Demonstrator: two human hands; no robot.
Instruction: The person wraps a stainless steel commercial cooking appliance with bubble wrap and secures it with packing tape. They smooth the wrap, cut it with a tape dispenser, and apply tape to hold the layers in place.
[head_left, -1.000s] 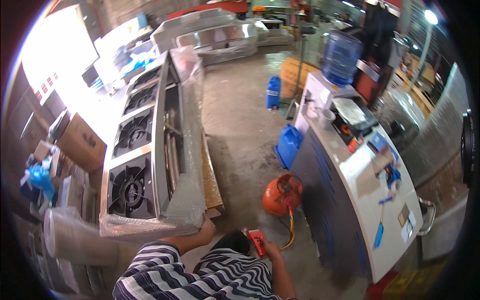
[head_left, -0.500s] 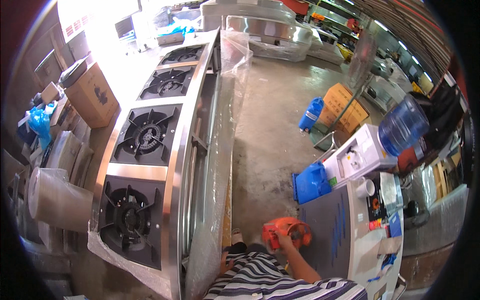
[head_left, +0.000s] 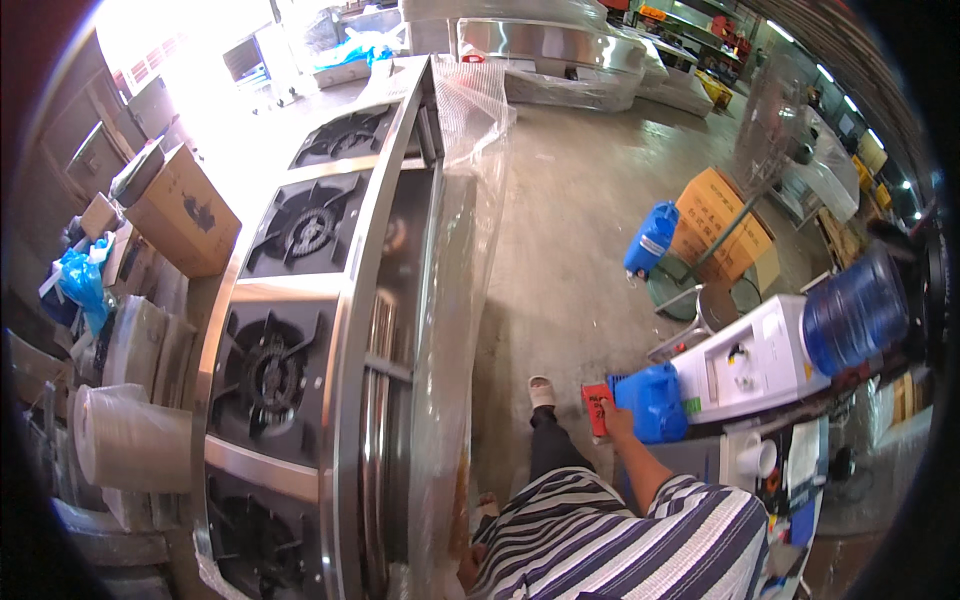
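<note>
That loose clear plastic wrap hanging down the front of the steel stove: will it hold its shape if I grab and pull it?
Probably not. The plastic wrap sags in creased folds off the stove, so it looks floppy and light. Its glossy film may be slippery and could stretch or tear.

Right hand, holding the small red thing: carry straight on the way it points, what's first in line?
Probably nothing close: the right hand with the red thing points up-frame over bare concrete floor. The blue jug sits just beside, not ahead; depth unclear.

Right hand (head_left: 608, 415) grips a small red tool (head_left: 596, 408) out over the concrete floor (head_left: 570, 250), just beside a blue jug (head_left: 655, 402). Left hand (head_left: 468, 568) sits low against the plastic wrap (head_left: 450, 330) draped over the long steel gas stove (head_left: 300, 300). White water dispenser (head_left: 750, 360) stands to the right, cardboard boxes (head_left: 725, 225) beyond it.
</note>
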